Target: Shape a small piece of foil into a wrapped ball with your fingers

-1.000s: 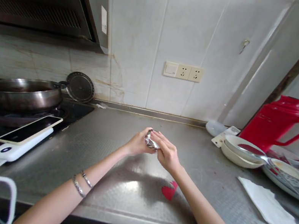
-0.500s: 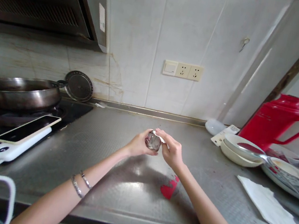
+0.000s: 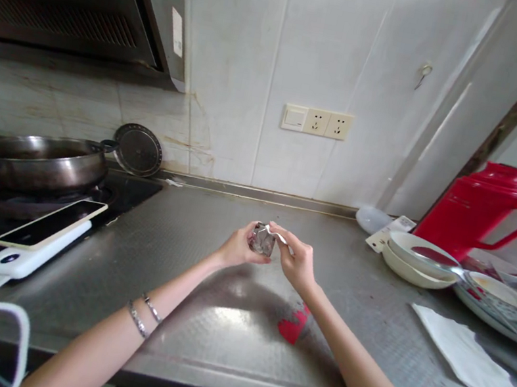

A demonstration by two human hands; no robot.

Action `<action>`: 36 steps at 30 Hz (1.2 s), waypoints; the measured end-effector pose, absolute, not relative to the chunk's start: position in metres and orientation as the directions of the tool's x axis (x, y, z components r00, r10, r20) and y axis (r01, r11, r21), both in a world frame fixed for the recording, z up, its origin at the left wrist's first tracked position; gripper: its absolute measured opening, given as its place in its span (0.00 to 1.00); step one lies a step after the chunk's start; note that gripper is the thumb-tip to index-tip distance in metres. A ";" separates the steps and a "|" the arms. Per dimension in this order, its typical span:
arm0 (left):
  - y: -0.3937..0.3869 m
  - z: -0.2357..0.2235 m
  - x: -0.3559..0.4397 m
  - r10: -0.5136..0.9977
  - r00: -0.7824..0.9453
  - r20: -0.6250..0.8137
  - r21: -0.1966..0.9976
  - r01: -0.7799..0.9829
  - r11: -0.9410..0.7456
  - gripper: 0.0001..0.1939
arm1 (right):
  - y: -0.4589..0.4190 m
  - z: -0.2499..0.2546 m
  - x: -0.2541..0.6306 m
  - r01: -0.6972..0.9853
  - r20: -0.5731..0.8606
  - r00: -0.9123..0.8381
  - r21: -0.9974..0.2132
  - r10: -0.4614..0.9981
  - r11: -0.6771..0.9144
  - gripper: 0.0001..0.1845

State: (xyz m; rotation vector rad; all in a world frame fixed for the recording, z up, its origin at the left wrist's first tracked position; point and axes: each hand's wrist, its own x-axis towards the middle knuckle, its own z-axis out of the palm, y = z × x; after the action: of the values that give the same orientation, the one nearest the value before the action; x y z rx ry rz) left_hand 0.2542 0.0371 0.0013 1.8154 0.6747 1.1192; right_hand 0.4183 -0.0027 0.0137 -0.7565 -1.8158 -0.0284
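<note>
Above the middle of the steel counter, my left hand (image 3: 238, 246) is wrapped around a small clear glass (image 3: 262, 241), thumb below and fingers on its far side. My right hand (image 3: 297, 262) pinches a piece of white tissue (image 3: 279, 236) against the glass's upper right rim. Part of the tissue is hidden by the right fingers. Both hands are held off the counter, and a shadow lies beneath them.
On the left, a phone (image 3: 53, 224) lies on a white power bank (image 3: 32, 254) beside a steel pan (image 3: 38, 161). At right stand a red thermos (image 3: 471, 204), stacked bowls (image 3: 418, 268) and a flat white napkin (image 3: 469, 357). A red heart-shaped mark (image 3: 292, 325) shows on the steel counter (image 3: 178, 366).
The glass has turned slightly in my left hand and shifted a little left. My right hand stays at its rim with the tissue. The surroundings are unchanged.
</note>
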 end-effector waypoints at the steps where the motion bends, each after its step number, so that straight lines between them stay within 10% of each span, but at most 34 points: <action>1: 0.038 0.001 0.254 0.789 0.442 0.427 0.876 0.012 -0.481 0.36 | -0.002 0.013 0.418 0.512 0.858 -0.182 -0.335 0.481 0.791 0.21; 12: 0.039 -0.001 0.254 0.867 0.394 0.305 0.927 0.089 -0.366 0.32 | -0.003 0.008 0.417 0.506 0.856 -0.424 -0.047 0.295 0.861 0.34; 36: 0.038 0.002 0.254 0.906 0.349 0.239 0.951 0.103 -0.290 0.32 | 0.001 0.014 0.411 0.520 0.839 -0.354 -0.192 0.414 0.833 0.30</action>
State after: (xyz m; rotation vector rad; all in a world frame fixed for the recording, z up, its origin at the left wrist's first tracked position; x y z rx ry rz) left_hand 0.2545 0.0384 0.0015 1.6631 0.9146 1.0612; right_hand 0.4115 0.0006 0.0138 -0.6899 -1.9927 -0.1302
